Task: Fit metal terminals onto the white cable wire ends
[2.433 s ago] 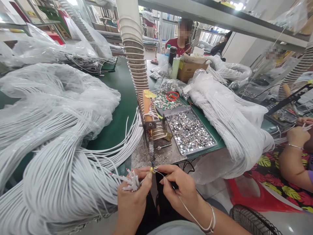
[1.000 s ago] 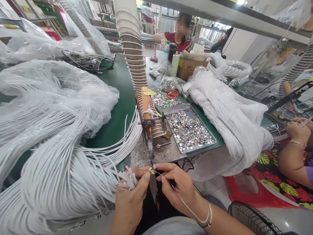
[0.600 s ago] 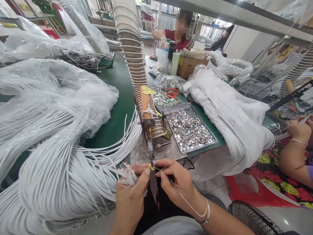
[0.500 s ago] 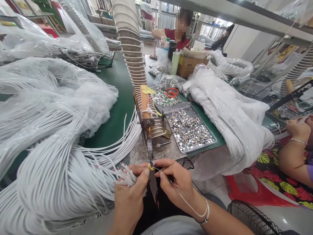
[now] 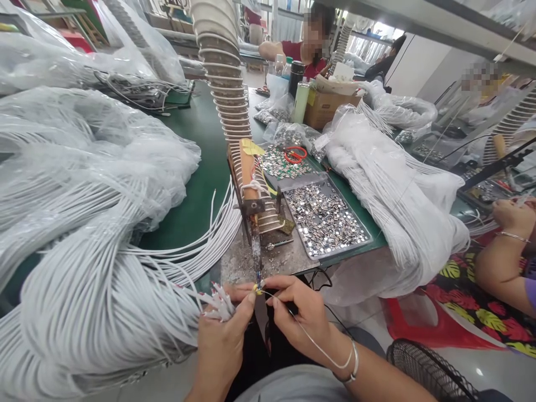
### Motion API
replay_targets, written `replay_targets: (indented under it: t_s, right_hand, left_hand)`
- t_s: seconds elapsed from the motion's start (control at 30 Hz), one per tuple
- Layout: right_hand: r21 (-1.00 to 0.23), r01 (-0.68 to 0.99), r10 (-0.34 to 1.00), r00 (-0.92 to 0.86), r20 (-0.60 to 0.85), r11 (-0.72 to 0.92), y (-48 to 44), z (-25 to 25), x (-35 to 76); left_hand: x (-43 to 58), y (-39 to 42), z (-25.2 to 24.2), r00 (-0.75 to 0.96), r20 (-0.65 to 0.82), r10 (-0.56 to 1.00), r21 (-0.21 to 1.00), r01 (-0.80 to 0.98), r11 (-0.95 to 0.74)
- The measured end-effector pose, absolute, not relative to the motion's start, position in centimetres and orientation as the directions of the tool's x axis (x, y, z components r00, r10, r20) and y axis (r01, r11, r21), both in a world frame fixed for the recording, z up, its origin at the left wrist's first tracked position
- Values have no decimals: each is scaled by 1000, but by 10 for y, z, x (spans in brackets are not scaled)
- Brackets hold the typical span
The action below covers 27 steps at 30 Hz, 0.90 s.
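Observation:
My left hand [image 5: 221, 346] is closed around the stripped ends of a bundle of white cables [image 5: 218, 306], its thumb and fingertips meeting just under the tip of a soldering iron [image 5: 257, 251]. A tiny yellow piece [image 5: 257, 290] shows at those fingertips; its kind is too small to make out. From the other side, my right hand [image 5: 304, 315] pinches a thin solder wire [image 5: 307, 335], which trails back over the palm to the wrist. Its fingertips come close to the iron's tip. The fixed iron points downward at the table edge. Fingers partly hide the joint.
A tray of small metal connectors [image 5: 330, 218] lies right of the iron, with green-board parts [image 5: 280, 162] behind it. A ribbed hose [image 5: 224, 84] hangs over the iron. Bagged cables [image 5: 389, 190] lie right, more [image 5: 92, 145] left. A co-worker's hand [image 5: 513, 218] is at far right.
The view has shifted slightly. Both hands stay at the iron's tip with the same hold, with only small movement at the fingertips.

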State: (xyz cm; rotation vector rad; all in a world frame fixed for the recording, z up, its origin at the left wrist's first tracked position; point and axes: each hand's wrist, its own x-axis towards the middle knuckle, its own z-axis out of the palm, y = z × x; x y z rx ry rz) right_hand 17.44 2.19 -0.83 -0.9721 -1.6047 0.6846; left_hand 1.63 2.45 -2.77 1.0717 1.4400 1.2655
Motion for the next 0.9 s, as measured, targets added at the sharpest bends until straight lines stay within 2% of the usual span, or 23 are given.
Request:
replay_targets:
  t_s: [0.13, 0.27, 0.33, 0.4, 0.47, 0.57, 0.67, 0.77, 0.9]
  right_hand:
    - [-854, 260, 892, -77, 446, 450, 21, -9, 173]
    - [-842, 331, 901, -70, 428, 425, 22, -19, 173]
    - [-810, 418, 908, -101, 408, 410, 19, -29, 181]
    - [-734, 579, 935, -198, 295, 355, 14, -41, 196]
    - [-582, 756, 943, -325, 65, 301, 8, -53, 214]
    - [-543, 783, 922, -385, -43, 302, 1, -64, 233]
    - [-670, 676, 905, -426, -15, 307, -2, -53, 229]
    - [-859, 412, 900, -420, 117, 305, 1, -30, 204]
    - [-948, 190, 925, -333, 181, 254, 13, -10, 176]
  left_hand:
    - [19, 18, -20, -130, -173, 976, 985, -36, 170]
    - [15, 8, -23, -5, -287, 958, 957, 31, 287]
    - [6, 2, -32, -4, -304, 953, 952, 30, 304]
    - [-6, -3, -43, -78, -282, 956, 958, -68, 277]
    - [-17, -8, -50, -94, -306, 947, 945, -155, 289]
    - [-27, -13, -52, 35, -392, 919, 910, -135, 393]
    - [-24, -13, -45, 151, -446, 882, 886, -70, 459]
    - [-15, -10, -38, 247, -444, 862, 890, 11, 455]
    - [-10, -7, -31, 347, -390, 853, 921, 149, 361]
